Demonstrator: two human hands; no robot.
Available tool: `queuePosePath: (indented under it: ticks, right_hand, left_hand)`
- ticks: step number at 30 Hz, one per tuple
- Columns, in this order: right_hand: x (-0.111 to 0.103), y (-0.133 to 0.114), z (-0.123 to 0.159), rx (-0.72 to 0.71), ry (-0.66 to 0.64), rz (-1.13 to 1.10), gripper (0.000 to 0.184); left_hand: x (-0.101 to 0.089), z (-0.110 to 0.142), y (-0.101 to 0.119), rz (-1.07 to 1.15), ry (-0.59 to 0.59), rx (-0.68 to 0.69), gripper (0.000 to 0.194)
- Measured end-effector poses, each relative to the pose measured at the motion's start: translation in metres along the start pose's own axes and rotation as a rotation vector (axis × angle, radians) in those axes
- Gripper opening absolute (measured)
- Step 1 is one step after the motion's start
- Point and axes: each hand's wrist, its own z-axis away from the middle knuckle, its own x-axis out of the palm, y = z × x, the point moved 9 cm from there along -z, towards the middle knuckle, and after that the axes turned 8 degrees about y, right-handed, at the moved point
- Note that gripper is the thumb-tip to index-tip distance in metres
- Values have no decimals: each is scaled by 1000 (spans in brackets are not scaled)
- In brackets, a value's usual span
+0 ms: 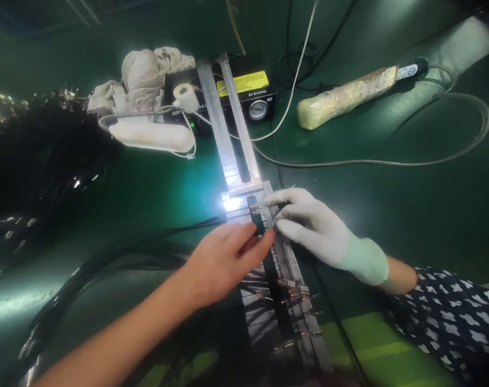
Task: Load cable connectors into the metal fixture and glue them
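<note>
Overall illumination low and uneven. Main source is an intense white glare (232, 203) just off centre toward 8 o'clock, burnt out to detail and spreading a teal haze toward 9 o'clock; adjoining metal of the fixture (246, 188) is washed pale. A small green indicator light (192, 124) glows toward 10:30. Dark bundle (38, 177) at 9 o'clock sinks into shadow, broken by scattered glints. Pale sheen lies on the table surface (10, 306) at 8 o'clock. Focus fair at 12 o'clock: large lettering on the box (257, 92) legible, fine print on its yellow label (244, 83) not. Patterned sleeve (449, 317) at 4 o'clock is soft; margins blurred and stretched, with darkening at the 2 o'clock corner.
</note>
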Motion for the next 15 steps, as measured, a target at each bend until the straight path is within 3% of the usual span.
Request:
queuePosePath:
  ticks: [3, 9, 15]
  right_hand:
    - [1, -4, 0, -32, 14, 14, 10]
    - [-4, 7, 0, 38, 114, 141, 10]
    - [-13, 15, -3, 84, 150, 139, 15]
  left_hand:
    - [0, 5, -4, 30, -18, -1, 28]
    - [-3, 42, -57, 285, 67, -454, 22]
    - [-5, 42, -55, 98, -30, -300, 30]
